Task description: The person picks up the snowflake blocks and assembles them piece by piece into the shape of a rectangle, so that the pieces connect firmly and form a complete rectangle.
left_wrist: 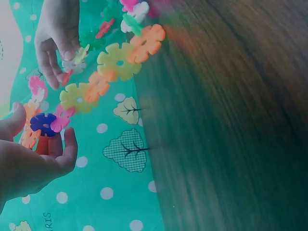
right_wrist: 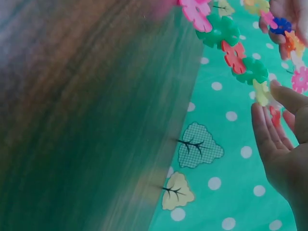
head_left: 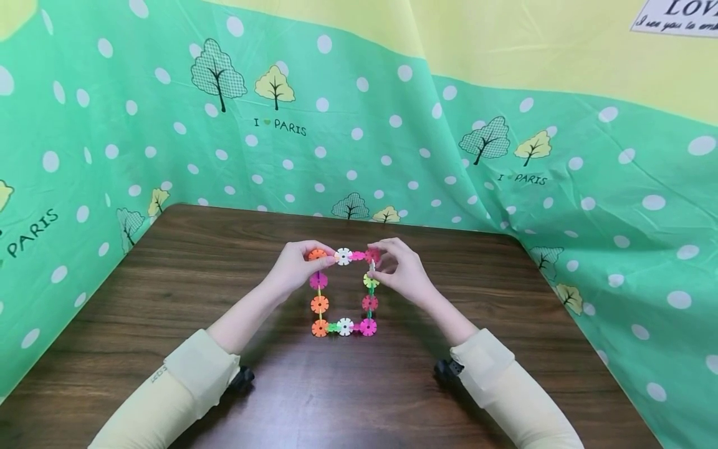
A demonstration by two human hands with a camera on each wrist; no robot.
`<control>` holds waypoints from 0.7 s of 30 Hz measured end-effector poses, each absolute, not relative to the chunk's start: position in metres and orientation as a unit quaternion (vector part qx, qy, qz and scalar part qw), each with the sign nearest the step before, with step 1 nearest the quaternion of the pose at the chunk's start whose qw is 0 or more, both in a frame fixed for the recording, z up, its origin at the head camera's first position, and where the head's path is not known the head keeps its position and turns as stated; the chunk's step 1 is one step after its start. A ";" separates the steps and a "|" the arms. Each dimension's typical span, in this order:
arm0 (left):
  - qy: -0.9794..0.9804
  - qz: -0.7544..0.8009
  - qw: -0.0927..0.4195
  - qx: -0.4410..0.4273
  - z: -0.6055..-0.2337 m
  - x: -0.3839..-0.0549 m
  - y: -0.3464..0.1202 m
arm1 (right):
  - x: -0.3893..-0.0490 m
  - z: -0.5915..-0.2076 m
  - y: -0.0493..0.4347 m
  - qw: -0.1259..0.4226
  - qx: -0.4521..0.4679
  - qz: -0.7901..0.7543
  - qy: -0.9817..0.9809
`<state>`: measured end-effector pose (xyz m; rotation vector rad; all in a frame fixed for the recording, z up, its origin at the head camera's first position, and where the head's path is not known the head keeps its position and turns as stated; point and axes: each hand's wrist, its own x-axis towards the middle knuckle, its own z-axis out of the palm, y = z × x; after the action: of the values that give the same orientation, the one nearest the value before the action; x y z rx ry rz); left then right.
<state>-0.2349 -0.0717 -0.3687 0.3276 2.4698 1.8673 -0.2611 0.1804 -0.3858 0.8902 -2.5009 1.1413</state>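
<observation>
A rectangular ring of interlocking plastic snowflake discs (head_left: 319,304) stands over the table in the head view, linked in orange, pink, white, green, yellow and other colours. At its top left corner my left hand (head_left: 293,268) pinches an orange disc (head_left: 316,254) between thumb and fingers. Opposite, my right hand (head_left: 406,270) holds the top right corner by a red disc (head_left: 372,255) and the piece below it. A dark blue disc (left_wrist: 44,124) sits close by the left fingers in the left wrist view. In the right wrist view, a pale yellow disc (right_wrist: 261,92) is at the right fingertips.
The brown wood-grain table (head_left: 359,393) spreads below both arms. Behind and beside it hangs a green and yellow curtain (head_left: 359,112) with white dots and printed trees. Cream sleeves (head_left: 196,368) are rolled at the forearms, with a dark device (head_left: 241,379) beneath the left one.
</observation>
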 end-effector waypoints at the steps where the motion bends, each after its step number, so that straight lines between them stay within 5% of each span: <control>1: 0.795 0.597 0.010 0.105 -0.368 -0.234 -0.072 | -0.260 -0.386 0.180 0.133 0.306 0.393 -0.857; 21: 0.804 0.586 0.006 0.102 -0.366 -0.232 -0.072 | -0.246 -0.386 0.174 0.223 0.379 0.395 -0.807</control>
<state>-0.2319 -0.0723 -0.3658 0.3204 2.5172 1.8331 -0.2457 0.1738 -0.3859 1.0458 -2.2283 1.0894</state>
